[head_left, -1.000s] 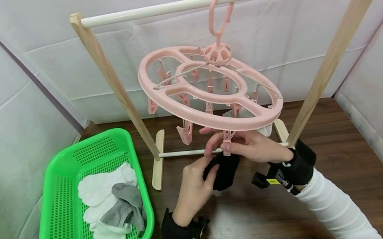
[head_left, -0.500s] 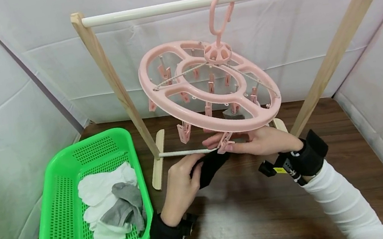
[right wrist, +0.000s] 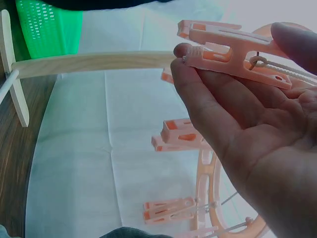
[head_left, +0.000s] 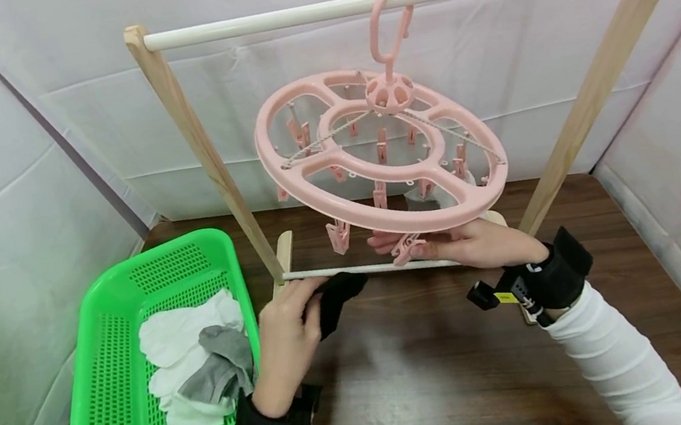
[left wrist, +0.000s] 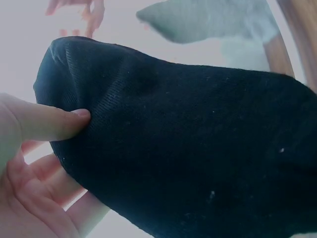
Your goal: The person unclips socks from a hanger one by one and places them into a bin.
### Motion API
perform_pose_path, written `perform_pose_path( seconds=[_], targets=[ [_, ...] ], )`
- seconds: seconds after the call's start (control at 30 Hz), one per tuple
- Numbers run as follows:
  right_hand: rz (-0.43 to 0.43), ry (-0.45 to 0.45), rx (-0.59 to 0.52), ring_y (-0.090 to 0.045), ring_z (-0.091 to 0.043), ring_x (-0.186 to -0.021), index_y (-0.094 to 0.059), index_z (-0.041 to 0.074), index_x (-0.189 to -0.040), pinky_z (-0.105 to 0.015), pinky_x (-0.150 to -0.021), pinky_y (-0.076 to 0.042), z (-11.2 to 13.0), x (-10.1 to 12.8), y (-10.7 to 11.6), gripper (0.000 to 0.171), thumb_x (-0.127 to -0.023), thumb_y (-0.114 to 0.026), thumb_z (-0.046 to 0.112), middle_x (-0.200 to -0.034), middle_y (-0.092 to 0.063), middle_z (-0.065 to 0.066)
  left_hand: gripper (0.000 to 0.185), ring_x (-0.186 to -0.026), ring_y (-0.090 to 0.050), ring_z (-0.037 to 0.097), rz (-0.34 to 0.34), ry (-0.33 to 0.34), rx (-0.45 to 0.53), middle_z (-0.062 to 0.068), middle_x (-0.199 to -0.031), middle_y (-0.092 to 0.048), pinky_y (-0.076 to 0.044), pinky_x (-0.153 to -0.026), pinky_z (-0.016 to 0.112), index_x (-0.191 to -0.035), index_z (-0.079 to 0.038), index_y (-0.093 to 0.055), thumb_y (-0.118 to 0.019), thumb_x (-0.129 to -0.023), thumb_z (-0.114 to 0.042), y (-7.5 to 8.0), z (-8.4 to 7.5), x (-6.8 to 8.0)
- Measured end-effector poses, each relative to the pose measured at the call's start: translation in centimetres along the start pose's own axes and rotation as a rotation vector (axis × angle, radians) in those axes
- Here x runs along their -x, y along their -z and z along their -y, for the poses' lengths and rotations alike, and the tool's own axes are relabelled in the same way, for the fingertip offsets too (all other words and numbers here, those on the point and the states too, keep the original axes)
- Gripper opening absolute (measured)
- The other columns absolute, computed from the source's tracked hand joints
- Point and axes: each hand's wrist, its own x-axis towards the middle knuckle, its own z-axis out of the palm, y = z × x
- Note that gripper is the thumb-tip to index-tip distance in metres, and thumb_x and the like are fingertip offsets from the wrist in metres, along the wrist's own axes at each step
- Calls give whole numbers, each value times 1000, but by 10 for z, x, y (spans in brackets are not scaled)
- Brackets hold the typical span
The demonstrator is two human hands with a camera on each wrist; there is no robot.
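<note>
By the near rim of the pink hanger (head_left: 381, 219): black sock (head_left: 338, 299) left of the clip (head_left: 405, 250)

Your left hand (head_left: 284, 329) pinches the rounded end of the soft, finely ribbed black sock, above the wood-grain table (head_left: 431, 375), just right of the right edge of the green plastic basket (head_left: 77, 377). Its long axis slants away and rightward, apart from the clip. Your right hand (head_left: 484, 244), farther from the black sock, pinches that hard, slotted clip.

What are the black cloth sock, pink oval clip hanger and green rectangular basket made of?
Black cloth sock: matte knit, fine ribbing and lint specks; fibre unclear, perhaps cotton.
Pink oval clip hanger: likely moulded plastic, smooth satin, rounded continuous frame.
Green rectangular basket: probably moulded plastic, semi-gloss, regular perforations.
</note>
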Motion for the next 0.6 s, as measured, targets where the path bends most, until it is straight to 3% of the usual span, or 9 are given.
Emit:
perform_pose_path(
  seconds=[0.3,0.47,0.6],
  targets=[
    [-44,66,158,-61,-30,-110,-54,-2,-131,-37,-89,-50,-5,4,0,41,-91,-54,-15,-125,-62,-12,38,-81,-67,27,-150,101,-63,11,-91,-70,-47,-66,35,-96,-3,-74,-51,-80,23,51,21,3],
    [-66,87,133,-62,-34,-107,-57,-6,-124,-33,-80,-53,-2,2,-2,39,-89,-52,-20,-117,-65,-16,45,-77,-65,29,-254,156,-156,14,-91,-71,-39,-63,23,-94,-2,-76,-46,-74,25,79,32,9],
    [-100,87,123,-63,-36,-101,-59,-9,-119,-32,-75,-54,7,-1,-5,34,-88,-53,-22,-110,-67,-21,47,-74,-62,29,-290,228,-199,15,-96,-70,-31,-61,22,-98,-5,-77,-42,-80,19,98,49,22]
  ],
)
